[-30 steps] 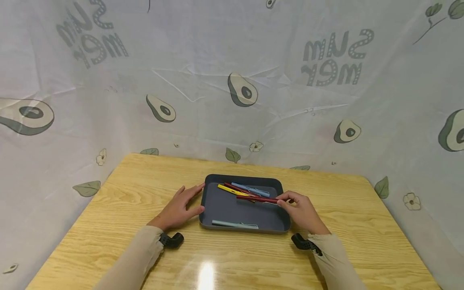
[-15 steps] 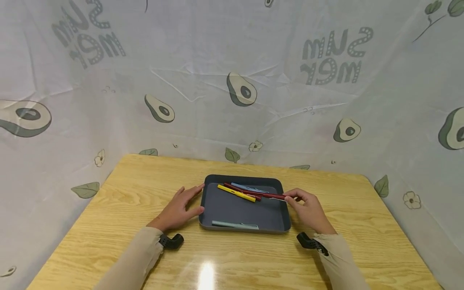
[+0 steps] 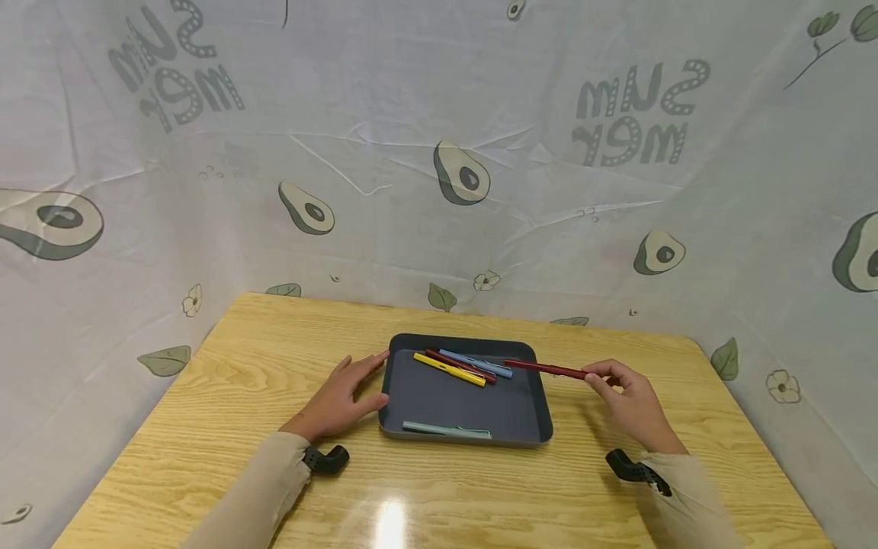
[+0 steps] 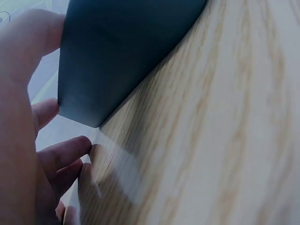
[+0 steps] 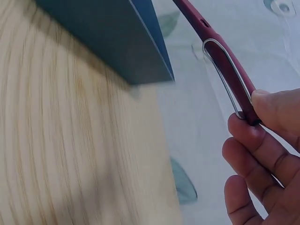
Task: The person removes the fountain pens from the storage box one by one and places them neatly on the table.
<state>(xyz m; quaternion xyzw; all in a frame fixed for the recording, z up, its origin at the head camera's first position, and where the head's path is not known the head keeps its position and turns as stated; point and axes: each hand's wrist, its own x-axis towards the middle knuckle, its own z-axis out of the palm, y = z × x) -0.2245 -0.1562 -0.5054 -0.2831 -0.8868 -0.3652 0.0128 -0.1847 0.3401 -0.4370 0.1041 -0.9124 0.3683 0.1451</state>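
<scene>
Between thumb and fingertips my right hand [image 3: 629,400] pinches a dark red pen [image 3: 549,369] by its capped end. In the right wrist view the pen's wire clip [image 5: 224,70] shows beside my fingertips. The pen's far end overlaps the right rim of the dark grey tray [image 3: 453,408]. My left hand [image 3: 338,398] touches the tray's left side with thumb and fingers spread. Inside the tray, a yellow pen [image 3: 449,370], another dark red pen [image 3: 458,364] and a blue pen [image 3: 475,362] lie close together. A pale green pen [image 3: 446,431] lies along the near wall.
The tray stands on a wooden table [image 3: 453,488]. Behind the table hangs a pale curtain [image 3: 384,252] printed with avocados and leaves. Black wrist mounts [image 3: 326,460] sit at both sleeves.
My right hand has moved to the right with the dark red pen, drawing it off the other pens and partly past the tray's right rim. My left hand has stayed at the tray.
</scene>
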